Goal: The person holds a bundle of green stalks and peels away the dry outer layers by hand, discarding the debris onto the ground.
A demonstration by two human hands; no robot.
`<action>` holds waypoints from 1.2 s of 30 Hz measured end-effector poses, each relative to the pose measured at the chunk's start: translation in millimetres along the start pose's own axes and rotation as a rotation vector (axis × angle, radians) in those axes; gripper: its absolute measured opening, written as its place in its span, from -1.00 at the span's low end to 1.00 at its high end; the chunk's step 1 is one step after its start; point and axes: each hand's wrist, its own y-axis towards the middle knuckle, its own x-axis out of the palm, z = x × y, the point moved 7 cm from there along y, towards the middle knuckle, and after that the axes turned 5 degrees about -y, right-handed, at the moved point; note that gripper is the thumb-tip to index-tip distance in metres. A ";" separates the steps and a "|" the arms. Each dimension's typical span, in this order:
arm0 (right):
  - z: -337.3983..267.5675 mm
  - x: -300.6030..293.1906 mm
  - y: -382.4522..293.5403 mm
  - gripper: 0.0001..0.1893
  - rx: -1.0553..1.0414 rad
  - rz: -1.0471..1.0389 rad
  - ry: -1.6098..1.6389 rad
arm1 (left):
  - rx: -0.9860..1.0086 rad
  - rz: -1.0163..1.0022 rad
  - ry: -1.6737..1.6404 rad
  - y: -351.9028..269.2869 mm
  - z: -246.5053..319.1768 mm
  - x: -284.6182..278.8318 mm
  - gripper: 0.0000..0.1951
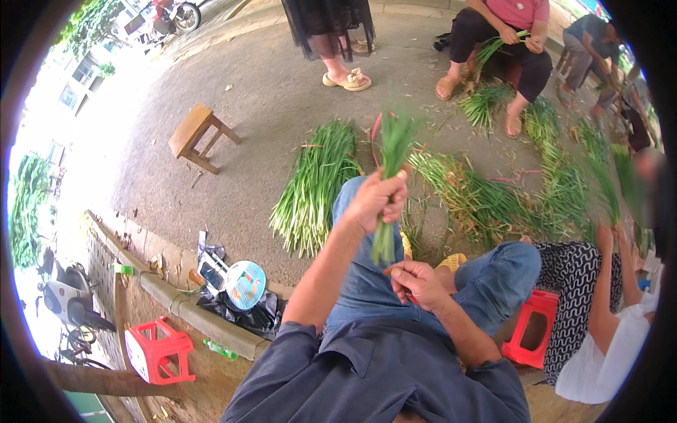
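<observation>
My left hand (376, 200) is closed around a bunch of long green chives (396, 143), held upright above my knees. The leafy tips are blurred, and the cut ends hang below my fist. Just under those ends is my right hand (420, 285), its thumb and forefinger drawn together. Whether it pinches a stem I cannot tell; a bit of red shows beneath it. On the pavement beyond my left knee lies a large pile of chives (320, 185) with red ties across it. Looser, partly yellowed chives (476, 195) spread out past my feet.
A wooden stool (203, 137) stands ahead to the left. Beside me on the left are a round hand fan (245, 284), black plastic bags (248, 320), a kerb (180, 306) and a red plastic stool (161, 351). Other people sit at the right handling chives; one person stands ahead.
</observation>
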 end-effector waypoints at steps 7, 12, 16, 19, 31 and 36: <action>-0.7 -24.1 -5.3 -0.87 0.035 0.154 0.086 | 0.283 0.365 0.586 -58.3 118.5 -92.7 -0.70; 3.4 -41.2 -3.7 -0.88 0.025 0.264 0.222 | 0.306 0.722 0.922 -103.6 143.9 -204.9 -0.79; 14.5 -44.0 -1.3 -0.85 0.086 0.295 0.225 | 0.259 0.852 0.948 -117.2 127.9 -293.7 -0.81; 24.0 -41.8 2.1 -0.84 0.097 0.257 0.212 | 0.274 0.919 0.922 -117.6 122.1 -326.7 -0.80; 33.6 -50.1 1.8 -0.85 0.148 0.317 0.171 | 0.507 1.093 1.226 -42.9 149.1 -361.9 -0.73; 34.5 -61.0 2.1 -0.83 0.188 0.347 0.110 | 0.149 0.932 1.517 -0.9 75.2 -383.2 -0.37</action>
